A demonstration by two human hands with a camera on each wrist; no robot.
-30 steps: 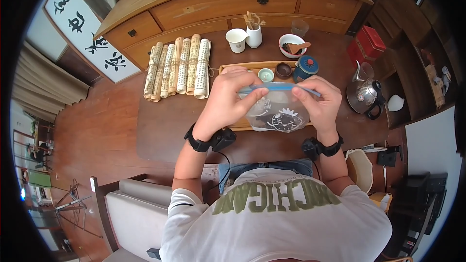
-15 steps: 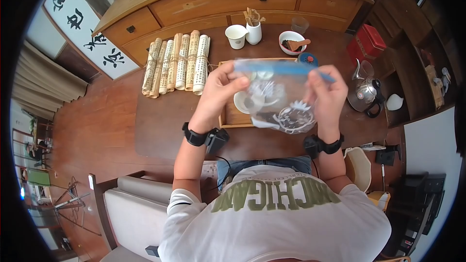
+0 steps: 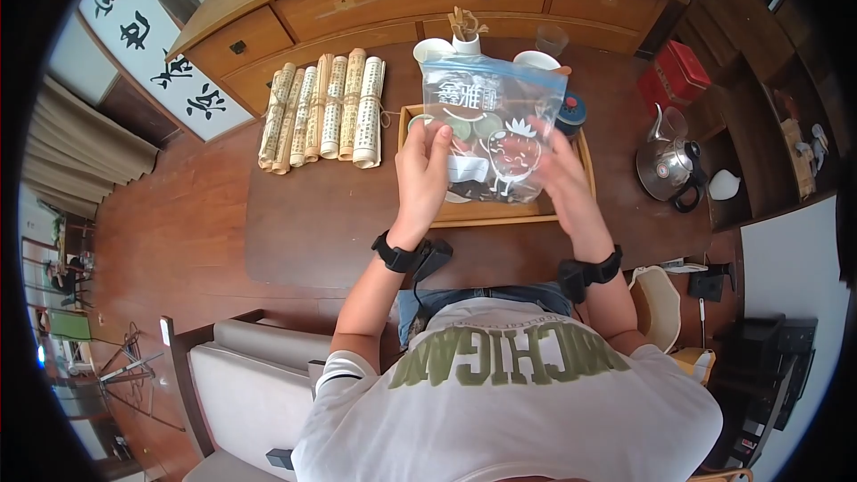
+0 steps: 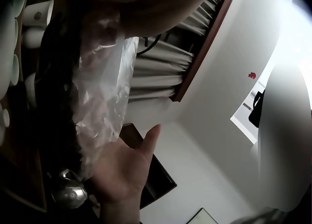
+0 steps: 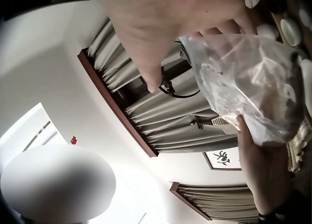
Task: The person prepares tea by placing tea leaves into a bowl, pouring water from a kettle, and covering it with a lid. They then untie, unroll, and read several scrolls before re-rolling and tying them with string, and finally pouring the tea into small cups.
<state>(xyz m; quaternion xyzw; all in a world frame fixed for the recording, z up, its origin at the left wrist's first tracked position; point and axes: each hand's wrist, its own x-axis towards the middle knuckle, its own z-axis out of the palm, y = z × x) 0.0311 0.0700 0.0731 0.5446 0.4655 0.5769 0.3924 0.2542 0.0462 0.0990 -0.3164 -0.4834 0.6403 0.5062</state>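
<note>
A clear zip bag (image 3: 491, 138) with a blue strip along its top edge and a white cartoon print hangs over the wooden tray (image 3: 585, 165). Dark stuff lies at its bottom. My left hand (image 3: 421, 177) holds the bag's lower left side, thumb on the near face and fingers behind. Along the right side, my right hand (image 3: 576, 189) lies with fingers straight against the bag. Its thumb stands apart from the plastic in the left wrist view. Cups on the tray show through the bag, and the blue-lidded jar (image 3: 571, 112) is partly covered.
Tied paper scrolls (image 3: 326, 112) lie on the table's left. Behind the bag stand a white pitcher (image 3: 430, 50), a white holder with wooden tools (image 3: 466, 40) and a white bowl (image 3: 537, 60). A steel kettle (image 3: 665, 170) and red box (image 3: 674, 71) are at right.
Both hands have left the blue strip and moved down to the bag's sides. The bag has tipped, its strip now farther away and its printed face showing. The right hand's pinch has loosened.
</note>
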